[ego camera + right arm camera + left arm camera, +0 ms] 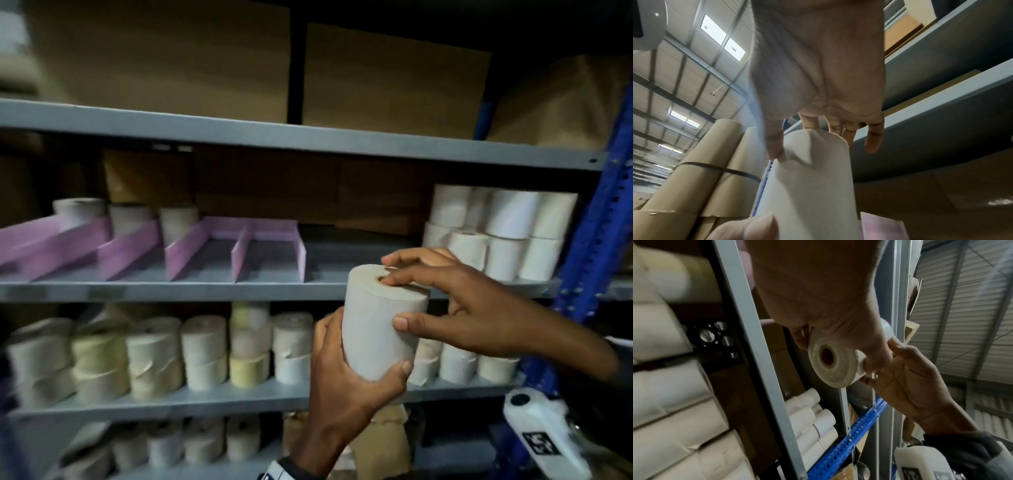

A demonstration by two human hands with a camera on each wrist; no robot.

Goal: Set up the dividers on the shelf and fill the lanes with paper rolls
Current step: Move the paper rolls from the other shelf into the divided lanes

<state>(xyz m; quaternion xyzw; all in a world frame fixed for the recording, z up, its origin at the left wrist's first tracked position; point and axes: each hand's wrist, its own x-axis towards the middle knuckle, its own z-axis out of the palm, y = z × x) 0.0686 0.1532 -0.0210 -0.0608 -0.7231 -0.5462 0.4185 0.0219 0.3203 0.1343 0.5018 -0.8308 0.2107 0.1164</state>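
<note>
I hold one grey-white paper roll (376,329) upright in front of the middle shelf (171,289). My left hand (342,377) grips its lower part from below, thumb across the front. My right hand (455,301) holds its top, thumb on the side and fingertips on the upper face by the core. Pink dividers (236,251) form several lanes on that shelf. Three rolls (130,216) stand at the back of the left lanes; the right lanes hold nothing. The left wrist view shows the roll's end (830,360); the right wrist view shows its side (812,178).
A stack of white rolls (496,233) fills the shelf's right end beside the blue perforated upright (596,240). Rows of rolls (205,349) crowd the shelf below. Cardboard boxes (394,75) sit on the top shelf. Banded brown tubes (694,178) stand to the side.
</note>
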